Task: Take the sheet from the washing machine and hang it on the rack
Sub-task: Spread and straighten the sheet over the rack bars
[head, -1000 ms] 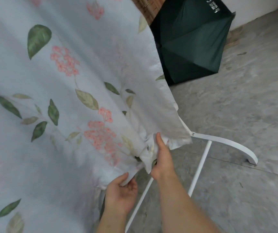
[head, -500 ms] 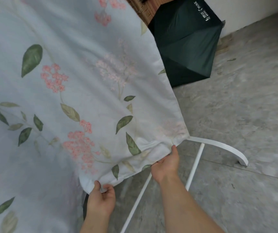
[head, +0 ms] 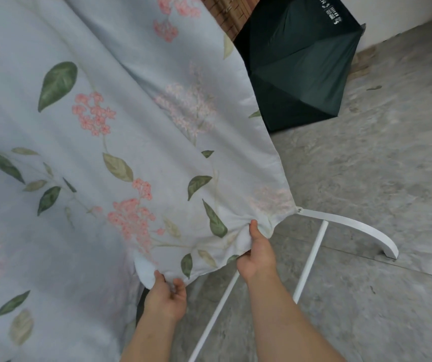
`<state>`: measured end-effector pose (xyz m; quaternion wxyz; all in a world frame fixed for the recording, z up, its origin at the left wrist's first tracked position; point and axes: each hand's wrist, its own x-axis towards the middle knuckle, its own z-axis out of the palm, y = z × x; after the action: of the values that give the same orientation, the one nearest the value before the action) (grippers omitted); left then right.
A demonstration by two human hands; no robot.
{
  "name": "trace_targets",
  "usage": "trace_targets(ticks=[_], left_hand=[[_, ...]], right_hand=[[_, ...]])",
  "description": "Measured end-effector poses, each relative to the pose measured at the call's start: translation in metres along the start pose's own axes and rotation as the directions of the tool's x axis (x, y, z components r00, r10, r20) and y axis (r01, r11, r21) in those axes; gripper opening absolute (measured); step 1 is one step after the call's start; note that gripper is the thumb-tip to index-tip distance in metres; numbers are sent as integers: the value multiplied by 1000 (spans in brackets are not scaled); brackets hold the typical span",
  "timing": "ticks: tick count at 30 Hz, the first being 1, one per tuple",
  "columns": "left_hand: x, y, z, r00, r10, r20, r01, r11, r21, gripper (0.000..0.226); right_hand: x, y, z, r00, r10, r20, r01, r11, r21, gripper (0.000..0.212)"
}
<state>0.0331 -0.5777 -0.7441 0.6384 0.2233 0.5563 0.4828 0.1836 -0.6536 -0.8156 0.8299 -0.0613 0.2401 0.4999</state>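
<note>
The floral sheet already hangs over the rack, filling the view from 12 o'clock round to 8, so what is left looks like squaring up its lower hem. The left hand pinches the hem's near corner at about 6 o'clock. The right hand grasps a bunched fold of the same hem nearer the centre, thumb on top, just beside the rack's curved white foot. To do this well, I would draw the two hands apart along the hem to pull the bunching flat, then tug gently downward so the cloth hangs even and lifts no slack off the top bar (which is hidden behind the fabric). The hem should end clear of the grey floor and of the dark open umbrella at 1 o'clock.
</note>
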Motion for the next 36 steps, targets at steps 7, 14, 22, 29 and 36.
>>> trace_targets(ticks=[7,14,22,29,36], left_hand=[[-18,-19,-8,997,-75,35,66,973,220,41],[-61,-82,3,964,-173,202,29,823,567,64],[-72,-66,56,887,-64,458,-216,819,532,40],[-65,-43,73,959,25,281,-101,961,259,35],[-53,-30,67,986,-64,155,47,993,110,28]], right_hand=[[-7,-6,-1,995,35,93,-28,997,-77,48],[-29,-11,-6,974,200,110,-167,953,-255,27],[-28,-28,4,998,46,35,-36,970,-240,20],[-17,-30,7,999,-32,-3,31,982,-188,39],[-20,-42,6,994,-91,68,105,966,-236,30]])
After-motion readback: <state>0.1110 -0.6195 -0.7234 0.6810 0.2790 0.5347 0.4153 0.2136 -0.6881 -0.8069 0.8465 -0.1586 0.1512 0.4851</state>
